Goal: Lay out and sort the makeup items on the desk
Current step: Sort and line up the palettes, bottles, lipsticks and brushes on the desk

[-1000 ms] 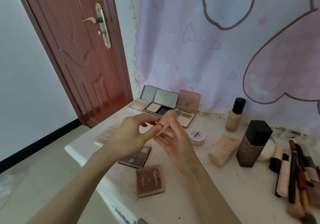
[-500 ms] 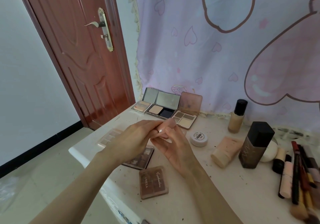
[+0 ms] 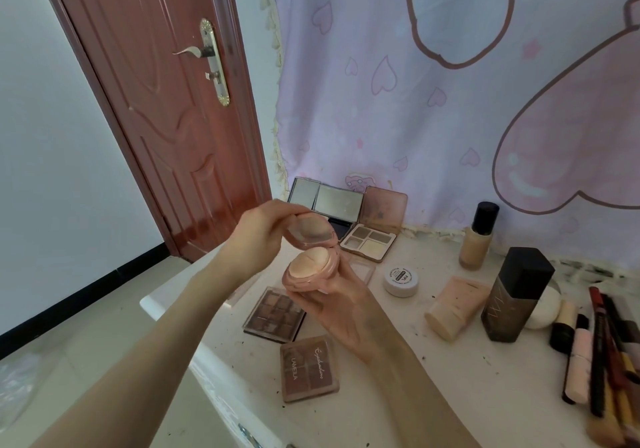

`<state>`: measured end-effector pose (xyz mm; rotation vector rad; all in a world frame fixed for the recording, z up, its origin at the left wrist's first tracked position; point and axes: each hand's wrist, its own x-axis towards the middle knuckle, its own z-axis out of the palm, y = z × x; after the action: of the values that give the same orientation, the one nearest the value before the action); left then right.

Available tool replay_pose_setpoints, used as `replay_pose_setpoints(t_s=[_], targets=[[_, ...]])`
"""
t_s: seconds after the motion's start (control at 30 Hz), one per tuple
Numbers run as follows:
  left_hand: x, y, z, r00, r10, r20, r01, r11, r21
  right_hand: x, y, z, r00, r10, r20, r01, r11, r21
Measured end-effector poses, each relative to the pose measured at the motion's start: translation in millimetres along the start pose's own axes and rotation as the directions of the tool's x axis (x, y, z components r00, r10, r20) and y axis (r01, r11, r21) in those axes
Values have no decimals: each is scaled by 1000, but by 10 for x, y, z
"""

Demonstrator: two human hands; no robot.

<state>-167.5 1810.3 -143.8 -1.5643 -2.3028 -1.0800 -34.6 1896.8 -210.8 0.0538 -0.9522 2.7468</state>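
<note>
One round pink compact [image 3: 310, 276] is held open above the desk [image 3: 408, 371]: its base, with a domed peach powder, is gripped in the curled fingers of the right hand [image 3: 341, 304], while its clear hinged lid [image 3: 310, 231] is pinched and lifted by the left hand [image 3: 259, 236]. Three open palettes [image 3: 346, 219] are propped in a row at the back against the hanging cloth [image 3: 450, 101], their lids upright. Two more palettes lie flat nearer the front edge: a brown-toned eyeshadow palette [image 3: 275, 314] with many pans, and a closed palette [image 3: 308, 368] on which the words "Eyeshadow" and "LAMEILA" can be read. One small white jar [image 3: 400, 279] with a black-and-white label stands between the palettes and one peach tube [image 3: 455, 307] lying on its side; the jar's print is too small to be read. One foundation bottle [image 3: 478, 238] with a black cap stands at the back, and one tall dark bottle [image 3: 516, 295] with large pale letters stands just beside the tube. A white round object [image 3: 543, 309] is partly hidden behind it. A cluster of pencils, sticks and brushes [image 3: 602, 354] lies at the right edge; their number cannot be told. The desk is white and speckled with dark crumbs. A red-brown door [image 3: 156, 101] with a brass handle plate is seen on the left, beside a white wall with a black skirting and a pale tiled floor
</note>
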Motion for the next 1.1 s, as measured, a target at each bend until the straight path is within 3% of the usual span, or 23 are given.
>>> replay_pose_setpoints(t_s=[0.1,0.27,0.47,0.63,0.97,1.03,1.1], targets=[[133,46,51,975,-207,-84,187,961,-202,3,21,-29,999,43,33,-44,998,43],[233,123,196,933,-354,-58,328,908,-262,16,27,-55,1000,8,0,-8,995,99],[159,144,252,944,-280,176,314,926,-210,73,49,-100,990,-94,-102,104,990,92],[-15,86,286,874,-343,344,375,926,-29,102,67,-111,972,-148,-182,160,985,56],[-223,63,276,906,-277,320,305,951,-41,76,48,-139,987,-83,-136,108,975,192],[-234,30,263,904,-287,316,333,937,-104,65,41,-120,990,-73,-124,100,969,226],[-246,-9,263,903,-305,302,371,909,-192,63,39,-98,987,-80,-142,101,984,145]])
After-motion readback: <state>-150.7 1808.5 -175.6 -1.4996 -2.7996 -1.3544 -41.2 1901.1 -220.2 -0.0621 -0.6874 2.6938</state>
